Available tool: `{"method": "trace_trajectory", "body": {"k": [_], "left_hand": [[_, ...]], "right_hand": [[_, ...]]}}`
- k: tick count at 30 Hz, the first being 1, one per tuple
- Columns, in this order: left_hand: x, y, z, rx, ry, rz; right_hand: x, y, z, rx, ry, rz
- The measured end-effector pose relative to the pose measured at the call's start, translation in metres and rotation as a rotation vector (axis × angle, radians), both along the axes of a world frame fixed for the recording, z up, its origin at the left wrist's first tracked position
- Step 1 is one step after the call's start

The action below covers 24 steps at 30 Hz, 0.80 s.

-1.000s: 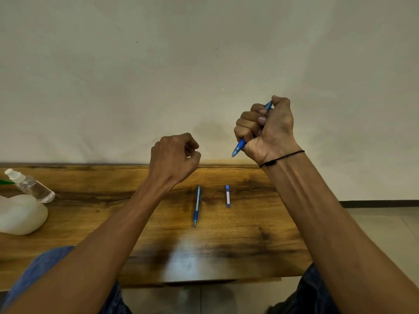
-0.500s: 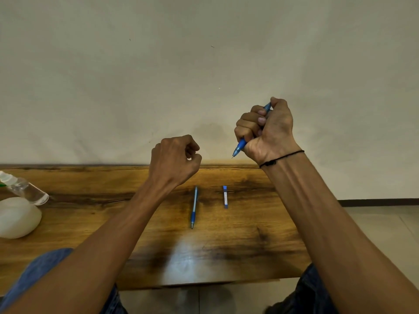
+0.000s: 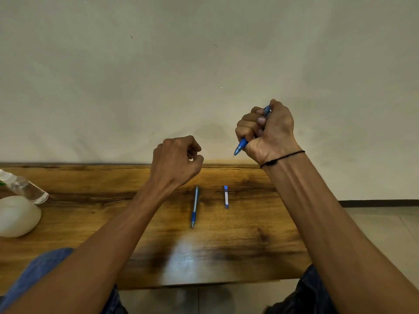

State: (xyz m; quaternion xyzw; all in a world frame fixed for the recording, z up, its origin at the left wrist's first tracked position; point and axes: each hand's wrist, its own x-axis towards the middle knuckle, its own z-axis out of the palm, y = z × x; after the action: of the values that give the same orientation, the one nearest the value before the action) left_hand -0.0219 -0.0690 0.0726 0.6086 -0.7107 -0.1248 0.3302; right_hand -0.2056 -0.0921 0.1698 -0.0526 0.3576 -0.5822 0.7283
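My right hand [image 3: 269, 134] is raised in front of the wall, its fingers wrapped round a blue mechanical pencil [image 3: 241, 146] whose thin tip points down and left. My left hand [image 3: 176, 162] is lifted above the table's far edge, fingers curled, thumb against the index finger; nothing shows plainly between them. A second blue pencil [image 3: 194, 207] lies lengthwise on the wooden table [image 3: 249, 245], tip toward me. Just to its right lies a small blue and white case [image 3: 226, 197].
A clear plastic spray bottle [image 3: 25, 188] lies at the table's left end, next to a rounded white object [image 3: 15, 216]. A plain wall rises right behind the table. Tiled floor shows to the right. My knees in jeans sit under the near edge.
Both hands have stayed almost still. The view has drifted slightly, so the bottle and white object sit closer to the left border.
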Motion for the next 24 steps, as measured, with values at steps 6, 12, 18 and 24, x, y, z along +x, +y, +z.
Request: {"method": "trace_trajectory", "body": {"k": [6, 12, 18, 24], "left_hand": [[0.002, -0.001, -0.003, 0.011, -0.005, -0.011], [0.005, -0.004, -0.01, 0.035, -0.013, -0.023], [0.001, -0.016, -0.019, 0.311, 0.332, -0.104], [-0.02, -0.011, -0.025, 0.567, 0.56, -0.245]], "right_hand": [[0.0, -0.004, -0.01, 0.0, 0.016, 0.009], [-0.001, -0.014, -0.036, 0.044, 0.13, 0.004], [0.005, -0.017, -0.064, 0.098, 0.255, -0.014], [0.026, -0.014, -0.089, 0.105, 0.462, -0.04]]}}
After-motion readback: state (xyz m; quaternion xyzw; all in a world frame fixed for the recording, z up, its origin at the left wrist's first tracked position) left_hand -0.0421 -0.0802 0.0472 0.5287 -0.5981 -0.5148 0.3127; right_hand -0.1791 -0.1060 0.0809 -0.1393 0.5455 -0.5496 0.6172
